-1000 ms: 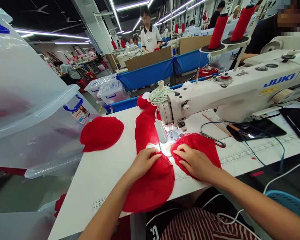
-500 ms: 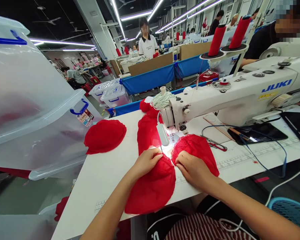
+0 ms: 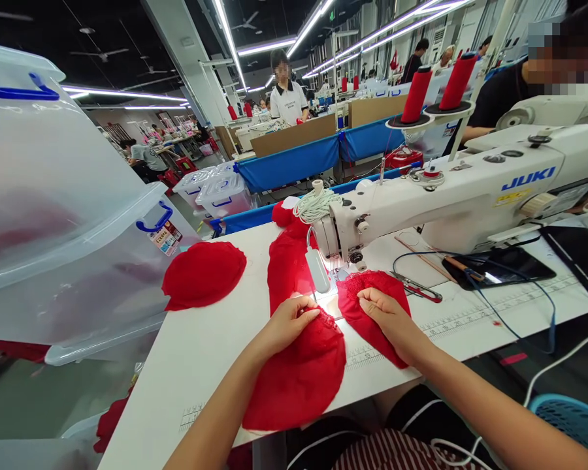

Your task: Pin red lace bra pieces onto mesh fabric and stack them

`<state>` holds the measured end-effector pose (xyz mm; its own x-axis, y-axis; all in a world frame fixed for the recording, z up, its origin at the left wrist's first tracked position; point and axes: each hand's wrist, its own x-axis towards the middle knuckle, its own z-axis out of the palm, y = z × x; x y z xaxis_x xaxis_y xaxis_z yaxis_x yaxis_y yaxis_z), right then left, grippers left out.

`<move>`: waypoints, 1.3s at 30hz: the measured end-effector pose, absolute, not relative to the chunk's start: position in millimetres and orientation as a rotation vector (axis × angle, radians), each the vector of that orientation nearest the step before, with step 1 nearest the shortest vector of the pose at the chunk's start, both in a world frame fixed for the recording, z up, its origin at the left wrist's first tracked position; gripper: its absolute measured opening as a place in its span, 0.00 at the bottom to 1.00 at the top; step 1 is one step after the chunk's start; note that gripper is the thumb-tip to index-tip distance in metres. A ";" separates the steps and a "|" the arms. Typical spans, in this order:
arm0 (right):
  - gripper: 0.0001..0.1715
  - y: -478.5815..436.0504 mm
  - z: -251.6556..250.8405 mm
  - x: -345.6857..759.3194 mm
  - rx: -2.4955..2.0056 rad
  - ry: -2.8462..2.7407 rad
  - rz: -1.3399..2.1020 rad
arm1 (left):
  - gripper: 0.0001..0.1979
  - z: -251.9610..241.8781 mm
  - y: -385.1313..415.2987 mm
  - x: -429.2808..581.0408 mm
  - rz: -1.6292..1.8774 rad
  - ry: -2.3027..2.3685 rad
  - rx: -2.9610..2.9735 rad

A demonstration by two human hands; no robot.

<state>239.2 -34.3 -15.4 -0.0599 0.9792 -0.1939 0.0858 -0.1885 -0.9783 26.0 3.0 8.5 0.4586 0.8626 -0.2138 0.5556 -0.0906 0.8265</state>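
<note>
My left hand (image 3: 288,324) rests on a red lace cup piece (image 3: 301,375) at the front of the white table (image 3: 210,339), fingers curled and pinching its upper edge. My right hand (image 3: 389,318) presses on a second red lace piece (image 3: 357,300) just right of it, fingers bent down onto the fabric. Both pieces meet under the needle of the white JUKI sewing machine (image 3: 460,189), lit by its lamp. A strip of red sewn fabric (image 3: 287,261) runs back behind the needle.
A stack of red cups (image 3: 203,274) lies at the table's left. Clear plastic bins (image 3: 63,215) stand further left. Scissors (image 3: 416,287), a phone (image 3: 500,266) and a blue cable lie to the right. Red thread cones (image 3: 436,91) stand behind. Other people work at far tables.
My right hand slid left and gathered the right lace piece, which now looks narrower and folded. My left hand stayed on the left piece. The view tilted down slightly.
</note>
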 end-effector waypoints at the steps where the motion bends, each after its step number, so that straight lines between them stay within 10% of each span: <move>1: 0.17 -34.6 -16.1 239.5 -1.396 -1.234 1.349 | 0.12 7.6 2.8 25.8 0.412 1.212 1.768; 21: 0.41 -49.0 -20.9 243.5 -1.015 -1.455 1.736 | 0.10 2.4 -4.3 26.1 0.465 0.990 1.830; 39: 0.22 -53.1 -23.7 242.3 -1.217 -1.508 1.420 | 0.09 -3.1 -2.9 22.6 0.593 0.905 1.918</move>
